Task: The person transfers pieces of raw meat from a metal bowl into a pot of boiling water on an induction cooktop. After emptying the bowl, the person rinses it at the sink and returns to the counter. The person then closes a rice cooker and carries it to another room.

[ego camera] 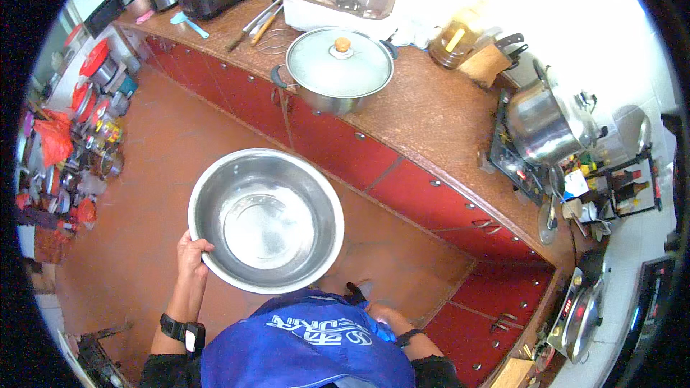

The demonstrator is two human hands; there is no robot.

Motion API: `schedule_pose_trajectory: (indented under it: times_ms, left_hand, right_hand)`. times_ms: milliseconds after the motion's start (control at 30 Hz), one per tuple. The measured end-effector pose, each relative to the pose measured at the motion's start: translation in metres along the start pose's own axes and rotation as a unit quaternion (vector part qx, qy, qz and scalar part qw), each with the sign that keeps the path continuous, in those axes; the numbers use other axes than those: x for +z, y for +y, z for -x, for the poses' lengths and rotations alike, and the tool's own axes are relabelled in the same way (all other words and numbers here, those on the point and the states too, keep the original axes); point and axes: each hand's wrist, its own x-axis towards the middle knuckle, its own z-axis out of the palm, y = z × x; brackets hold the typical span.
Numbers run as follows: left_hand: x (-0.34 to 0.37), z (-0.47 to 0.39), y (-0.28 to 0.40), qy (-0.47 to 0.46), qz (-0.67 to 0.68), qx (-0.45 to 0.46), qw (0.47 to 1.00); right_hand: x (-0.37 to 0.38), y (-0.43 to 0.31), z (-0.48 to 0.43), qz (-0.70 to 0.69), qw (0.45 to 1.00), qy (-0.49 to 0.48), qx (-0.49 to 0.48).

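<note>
My left hand (194, 252) grips the rim of a large stainless steel basin (269, 223), its thumb over the edge. The basin is held out over the tiled floor, and nothing shows inside it. My right hand (381, 313) is low at my side, against the blue apron (302, 339); its fingers are mostly hidden, and whether it holds anything cannot be told. Ahead on the counter stands a steel pot with a glass lid (340, 67), one handle towards the counter's front edge.
The brown counter (431, 113) with red cabinets (399, 172) runs diagonally ahead. On it are a white bin (337, 21), a knife block (482, 64) and a tall steel pot (544, 124) on a cooktop. Jars (99, 64) crowd the left wall.
</note>
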Motion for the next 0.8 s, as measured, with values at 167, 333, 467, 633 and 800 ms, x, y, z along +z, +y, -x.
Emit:
schedule_pose_trajectory:
  times_ms: [167, 333, 467, 633, 800]
  left_hand:
    - [0.047, 0.004, 0.000, -0.096, 0.059, -0.088, 0.990]
    - [0.107, 0.022, -0.004, -0.197, 0.069, -0.074, 0.975]
    - [0.144, 0.041, -0.002, -0.268, 0.072, -0.039, 0.960]
    - [0.134, 0.049, 0.022, -0.241, 0.056, 0.051, 0.968]
    - [0.087, 0.055, 0.040, -0.125, 0.015, 0.132, 0.983]
  right_hand:
    - [-0.047, -0.127, 0.110, -0.017, 0.922, 0.365, -0.131]
    - [-0.063, -0.202, 0.196, -0.425, 0.807, 0.184, -0.367]
    - [-0.074, -0.229, 0.192, -0.523, 0.765, 0.220, -0.304]
    - [-0.091, -0.267, 0.164, -0.434, 0.815, 0.248, -0.294]
    - [-0.104, -0.331, 0.130, -0.354, 0.852, 0.159, -0.353]
